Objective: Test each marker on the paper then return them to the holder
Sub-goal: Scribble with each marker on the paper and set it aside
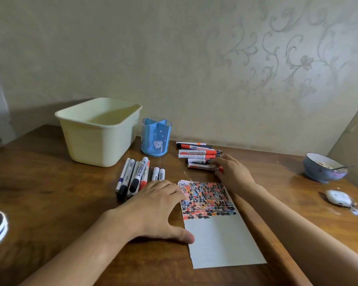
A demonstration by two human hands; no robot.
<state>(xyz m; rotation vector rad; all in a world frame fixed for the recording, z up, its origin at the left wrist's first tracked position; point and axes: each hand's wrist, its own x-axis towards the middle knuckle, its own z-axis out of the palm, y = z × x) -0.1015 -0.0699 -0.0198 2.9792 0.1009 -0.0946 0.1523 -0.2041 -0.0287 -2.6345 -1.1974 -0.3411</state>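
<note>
Left hand spread flat, pinning paper; right hand pinching red-tipped marker off nearest pile. Risk: neighbouring markers rolling if knocked. Blue holder beyond, empty.

Tabletop: dark brown wood, streaked grain.
Wall: pale beige-grey paper, faint scrolling vine and flower pattern, clearest at right.
Bin: plain cream-yellow.
Holder: translucent blue, small white cartoon animal on the front, pale specks around it.
Paper: white-grey; far half packed with black, red and orange dabs in rough rows, near half unmarked.
Left group of markers: white barrels, black caps mostly, one blue, one red.
Right group of markers: white barrels with red and black ends.
Bowl: blue-grey, mottled.
Case: white.
</note>
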